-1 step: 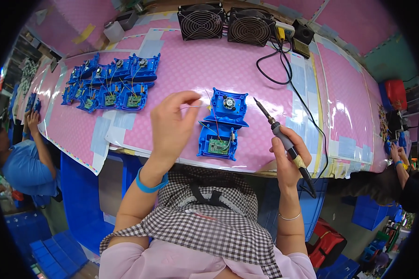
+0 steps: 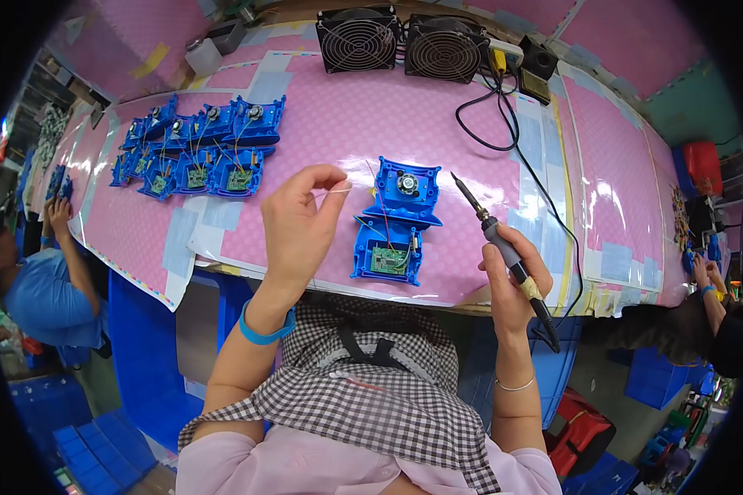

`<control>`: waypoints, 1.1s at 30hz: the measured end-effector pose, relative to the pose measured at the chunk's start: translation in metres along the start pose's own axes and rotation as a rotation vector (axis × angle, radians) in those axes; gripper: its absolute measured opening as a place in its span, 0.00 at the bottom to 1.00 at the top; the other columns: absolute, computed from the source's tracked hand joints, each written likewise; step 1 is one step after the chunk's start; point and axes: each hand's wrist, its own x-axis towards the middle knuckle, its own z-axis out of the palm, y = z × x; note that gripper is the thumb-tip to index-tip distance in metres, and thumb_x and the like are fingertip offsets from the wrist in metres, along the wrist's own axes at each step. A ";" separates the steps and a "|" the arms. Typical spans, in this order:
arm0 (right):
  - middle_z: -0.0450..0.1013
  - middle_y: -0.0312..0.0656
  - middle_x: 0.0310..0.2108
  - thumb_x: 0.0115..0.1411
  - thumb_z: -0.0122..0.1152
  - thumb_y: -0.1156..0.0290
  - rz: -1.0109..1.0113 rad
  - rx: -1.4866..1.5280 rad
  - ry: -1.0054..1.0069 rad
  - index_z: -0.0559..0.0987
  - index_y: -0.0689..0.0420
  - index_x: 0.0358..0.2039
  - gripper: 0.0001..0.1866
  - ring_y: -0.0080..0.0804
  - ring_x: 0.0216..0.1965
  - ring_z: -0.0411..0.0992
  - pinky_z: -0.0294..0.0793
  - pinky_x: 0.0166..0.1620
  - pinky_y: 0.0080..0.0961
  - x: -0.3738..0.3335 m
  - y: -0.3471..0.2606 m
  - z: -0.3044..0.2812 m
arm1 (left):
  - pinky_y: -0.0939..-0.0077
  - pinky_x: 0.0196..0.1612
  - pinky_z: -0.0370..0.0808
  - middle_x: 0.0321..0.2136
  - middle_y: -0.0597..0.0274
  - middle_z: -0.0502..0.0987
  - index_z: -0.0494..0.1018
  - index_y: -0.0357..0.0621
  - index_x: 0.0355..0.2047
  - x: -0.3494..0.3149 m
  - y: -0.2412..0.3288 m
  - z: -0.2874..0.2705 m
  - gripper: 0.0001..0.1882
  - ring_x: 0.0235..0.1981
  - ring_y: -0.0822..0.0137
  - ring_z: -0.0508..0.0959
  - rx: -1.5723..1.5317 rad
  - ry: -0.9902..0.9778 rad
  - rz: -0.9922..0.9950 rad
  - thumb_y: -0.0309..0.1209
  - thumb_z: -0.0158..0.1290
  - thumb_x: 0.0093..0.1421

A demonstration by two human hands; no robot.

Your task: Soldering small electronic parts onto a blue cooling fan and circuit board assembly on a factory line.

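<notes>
My left hand (image 2: 301, 219) is closed in a pinch on a thin, silvery solder wire (image 2: 338, 190), held left of an opened blue plastic housing. The housing's upper half (image 2: 425, 183) carries a small round speaker (image 2: 407, 183). In its lower half (image 2: 361, 262) sits a green circuit board (image 2: 388, 259), joined to the upper half by thin wires. Gripped in my right hand (image 2: 516, 280) is a soldering iron (image 2: 504, 243) with a dark handle. Its tip points up and left, just right of the housing, without touching it.
Several similar opened blue housings (image 2: 256, 128) lie in rows at the left. Two black fans (image 2: 357, 41) stand at the back. The iron's black cord (image 2: 545, 194) loops over the pink tabletop (image 2: 330, 107). Other people work on both sides; a blue crate (image 2: 140, 330) sits below the left edge.
My left hand has drawn slightly left with the solder wire, farther from the housing. My right hand and the soldering iron have hardly moved.
</notes>
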 end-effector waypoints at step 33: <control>0.77 0.45 0.32 0.57 0.61 0.78 -0.041 0.006 0.008 0.77 0.67 0.42 0.12 0.24 0.28 0.75 0.74 0.31 0.18 -0.016 0.010 -0.006 | 0.84 0.30 0.71 0.26 0.63 0.80 0.77 0.36 0.31 -0.023 0.003 0.012 0.07 0.28 0.79 0.76 -0.321 -0.136 -0.245 0.23 0.61 0.52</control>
